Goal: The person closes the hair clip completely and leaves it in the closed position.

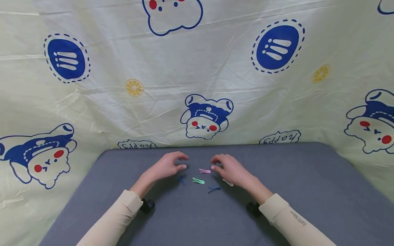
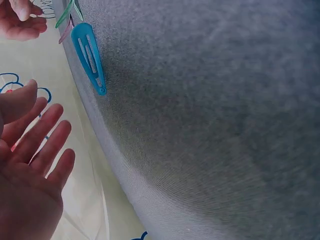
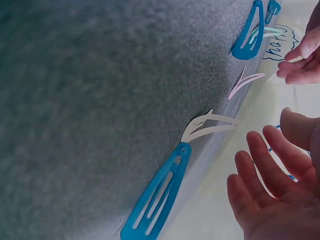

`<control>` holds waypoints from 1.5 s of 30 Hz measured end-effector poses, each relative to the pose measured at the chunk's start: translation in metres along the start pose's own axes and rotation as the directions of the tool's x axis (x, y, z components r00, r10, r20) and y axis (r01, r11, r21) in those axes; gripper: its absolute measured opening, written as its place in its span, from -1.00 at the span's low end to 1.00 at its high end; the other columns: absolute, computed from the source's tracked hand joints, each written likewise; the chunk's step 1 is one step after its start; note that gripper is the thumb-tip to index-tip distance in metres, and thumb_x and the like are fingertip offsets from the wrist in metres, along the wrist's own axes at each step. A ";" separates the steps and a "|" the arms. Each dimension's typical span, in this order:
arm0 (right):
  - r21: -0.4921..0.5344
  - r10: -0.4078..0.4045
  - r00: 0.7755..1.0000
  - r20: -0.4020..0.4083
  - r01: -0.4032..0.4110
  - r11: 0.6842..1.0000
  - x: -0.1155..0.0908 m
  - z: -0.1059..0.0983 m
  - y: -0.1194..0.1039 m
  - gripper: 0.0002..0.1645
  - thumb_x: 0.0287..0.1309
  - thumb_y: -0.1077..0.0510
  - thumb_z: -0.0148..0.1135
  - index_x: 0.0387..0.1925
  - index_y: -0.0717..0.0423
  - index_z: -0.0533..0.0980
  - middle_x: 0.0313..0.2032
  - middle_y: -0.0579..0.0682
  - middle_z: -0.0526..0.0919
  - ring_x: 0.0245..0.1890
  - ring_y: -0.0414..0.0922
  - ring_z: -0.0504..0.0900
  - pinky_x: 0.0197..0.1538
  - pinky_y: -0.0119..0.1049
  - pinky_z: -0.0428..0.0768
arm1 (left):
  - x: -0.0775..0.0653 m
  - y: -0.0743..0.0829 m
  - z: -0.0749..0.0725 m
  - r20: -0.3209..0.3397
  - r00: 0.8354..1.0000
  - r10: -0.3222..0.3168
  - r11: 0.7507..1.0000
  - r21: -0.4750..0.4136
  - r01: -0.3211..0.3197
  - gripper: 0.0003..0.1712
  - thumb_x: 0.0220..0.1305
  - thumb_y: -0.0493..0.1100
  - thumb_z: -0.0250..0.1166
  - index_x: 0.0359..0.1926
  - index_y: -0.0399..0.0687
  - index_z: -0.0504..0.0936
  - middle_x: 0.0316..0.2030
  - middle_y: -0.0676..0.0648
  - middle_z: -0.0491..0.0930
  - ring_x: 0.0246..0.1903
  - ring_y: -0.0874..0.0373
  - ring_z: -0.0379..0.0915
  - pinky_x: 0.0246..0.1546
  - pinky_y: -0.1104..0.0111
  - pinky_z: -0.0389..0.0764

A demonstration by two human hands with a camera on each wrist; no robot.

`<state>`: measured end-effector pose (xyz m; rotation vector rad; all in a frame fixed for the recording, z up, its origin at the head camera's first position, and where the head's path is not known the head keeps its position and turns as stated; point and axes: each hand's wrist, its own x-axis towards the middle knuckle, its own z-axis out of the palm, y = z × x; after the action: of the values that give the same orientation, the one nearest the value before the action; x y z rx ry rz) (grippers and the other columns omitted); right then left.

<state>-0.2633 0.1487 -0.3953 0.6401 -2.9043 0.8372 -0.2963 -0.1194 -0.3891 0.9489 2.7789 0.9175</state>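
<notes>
My left hand (image 1: 167,165) hovers over the table with fingers apart and holds nothing. A blue snap hair clip (image 2: 89,57) lies nearest to it, with a green hair clip (image 1: 198,180) just to the right. Across from it my right hand (image 1: 232,169) hovers too, fingers loosely spread, nothing gripped. Partly under that hand in the head view lies a cream hair clip (image 3: 202,127); in the right wrist view a blue hair clip (image 3: 157,192) touches its end. Between the hands lies a pink hair clip (image 1: 204,171). Another blue hair clip (image 1: 214,188) lies closer to me.
The clips lie on a grey cloth-covered table (image 1: 184,218). Behind its far edge hangs a pale curtain (image 1: 227,85) printed with bears and orange slices. Dark wrist cameras sit under both cream sleeves (image 1: 115,213).
</notes>
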 end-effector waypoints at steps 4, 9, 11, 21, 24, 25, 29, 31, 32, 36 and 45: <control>0.051 0.034 0.998 0.058 -0.037 0.998 0.005 0.001 0.000 -0.72 0.29 0.22 0.27 0.02 0.17 0.60 -0.09 -0.02 0.65 -0.06 -0.06 0.58 0.08 -0.05 0.53 | 0.005 -0.002 0.001 0.042 0.999 -0.018 1.000 -0.024 0.019 -0.63 0.31 -0.24 0.31 0.12 -0.20 0.60 0.00 -0.08 0.61 0.04 -0.01 0.47 0.14 0.06 0.42; 0.087 0.026 0.993 0.119 -0.037 0.996 0.013 0.003 0.000 -0.76 0.27 0.27 0.26 -0.04 0.19 0.62 -0.21 -0.06 0.65 -0.22 -0.15 0.57 -0.03 -0.13 0.57 | 0.012 -0.006 0.005 0.099 0.995 -0.025 0.998 -0.062 0.032 -0.69 0.32 -0.27 0.28 0.08 -0.16 0.62 -0.08 -0.04 0.63 -0.06 0.06 0.50 0.07 0.09 0.47; 0.095 0.028 0.989 0.146 -0.043 0.995 0.017 0.003 0.001 -0.78 0.27 0.28 0.26 -0.06 0.18 0.63 -0.24 -0.07 0.65 -0.26 -0.17 0.55 -0.06 -0.15 0.57 | 0.014 -0.007 0.007 0.119 0.993 -0.026 0.996 -0.080 0.036 -0.70 0.32 -0.28 0.27 0.06 -0.16 0.63 -0.09 -0.03 0.63 -0.08 0.08 0.51 0.05 0.10 0.49; 0.124 -0.023 0.976 0.216 -0.004 0.992 0.031 0.007 0.004 -0.87 0.20 0.31 0.31 -0.21 0.15 0.68 -0.36 -0.08 0.65 -0.35 -0.16 0.50 -0.20 -0.24 0.52 | 0.021 -0.008 0.012 0.193 0.981 -0.028 0.980 -0.186 0.064 -0.74 0.29 -0.35 0.27 0.00 -0.22 0.65 -0.20 -0.04 0.63 -0.24 0.13 0.49 -0.09 0.25 0.53; 0.141 -0.014 0.972 0.235 -0.020 0.990 0.034 0.009 0.006 -0.89 0.16 0.31 0.36 -0.25 0.14 0.68 -0.42 -0.11 0.62 -0.39 -0.17 0.49 -0.25 -0.29 0.50 | 0.022 -0.007 0.013 0.207 0.978 -0.018 0.977 -0.204 0.061 -0.75 0.28 -0.36 0.27 -0.02 -0.25 0.65 -0.24 -0.04 0.63 -0.28 0.13 0.47 -0.17 0.32 0.52; 0.144 -0.010 0.971 0.238 -0.025 0.989 0.035 0.010 0.006 -0.90 0.14 0.31 0.37 -0.27 0.13 0.68 -0.44 -0.11 0.62 -0.40 -0.17 0.48 -0.27 -0.29 0.49 | 0.023 -0.007 0.013 0.211 0.977 -0.012 0.976 -0.211 0.058 -0.75 0.28 -0.37 0.27 -0.02 -0.26 0.66 -0.25 -0.04 0.63 -0.29 0.14 0.46 -0.20 0.34 0.51; 0.133 -0.001 0.972 0.235 -0.031 0.991 0.038 0.012 0.008 -0.90 0.12 0.31 0.40 -0.31 0.10 0.68 -0.47 -0.12 0.59 -0.41 -0.17 0.48 -0.29 -0.30 0.47 | 0.026 -0.009 0.015 0.231 0.973 -0.003 0.968 -0.244 0.061 -0.75 0.26 -0.37 0.29 -0.03 -0.30 0.65 -0.30 -0.06 0.61 -0.32 0.16 0.44 -0.26 0.39 0.49; 0.126 0.004 0.973 0.231 -0.034 0.992 0.038 0.012 0.008 -0.91 0.12 0.31 0.40 -0.33 0.09 0.68 -0.47 -0.12 0.59 -0.42 -0.17 0.47 -0.29 -0.30 0.47 | 0.027 -0.009 0.016 0.243 0.970 -0.007 0.964 -0.255 0.071 -0.73 0.26 -0.37 0.29 -0.02 -0.31 0.64 -0.32 -0.05 0.59 -0.33 0.16 0.42 -0.28 0.40 0.47; 0.121 0.009 0.973 0.230 -0.038 0.992 0.038 0.012 0.008 -0.91 0.12 0.31 0.40 -0.33 0.08 0.68 -0.47 -0.13 0.59 -0.42 -0.17 0.47 -0.29 -0.30 0.47 | 0.028 -0.010 0.016 0.248 0.969 -0.009 0.964 -0.257 0.075 -0.72 0.26 -0.37 0.29 -0.01 -0.31 0.64 -0.32 -0.05 0.58 -0.33 0.17 0.42 -0.29 0.40 0.46; 0.107 0.037 0.974 0.223 -0.062 0.992 0.037 0.013 0.007 -0.93 0.14 0.28 0.39 -0.37 0.05 0.67 -0.48 -0.13 0.58 -0.41 -0.15 0.47 -0.28 -0.29 0.45 | 0.029 -0.009 0.017 0.261 0.965 -0.011 0.961 -0.264 0.083 -0.69 0.26 -0.36 0.29 0.03 -0.31 0.62 -0.31 -0.04 0.56 -0.31 0.18 0.41 -0.28 0.41 0.44; 0.096 0.047 0.976 0.213 -0.069 0.993 0.034 0.013 0.007 -0.91 0.16 0.24 0.39 -0.44 0.03 0.66 -0.50 -0.13 0.55 -0.42 -0.14 0.44 -0.30 -0.28 0.40 | 0.026 -0.009 0.014 0.264 0.964 -0.030 0.956 -0.275 0.105 -0.67 0.26 -0.35 0.29 0.05 -0.29 0.61 -0.27 -0.04 0.58 -0.27 0.15 0.44 -0.22 0.39 0.47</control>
<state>-0.2962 0.1350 -0.4042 0.6952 -3.0990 0.9896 -0.3193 -0.1032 -0.4021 0.8508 2.3661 1.0658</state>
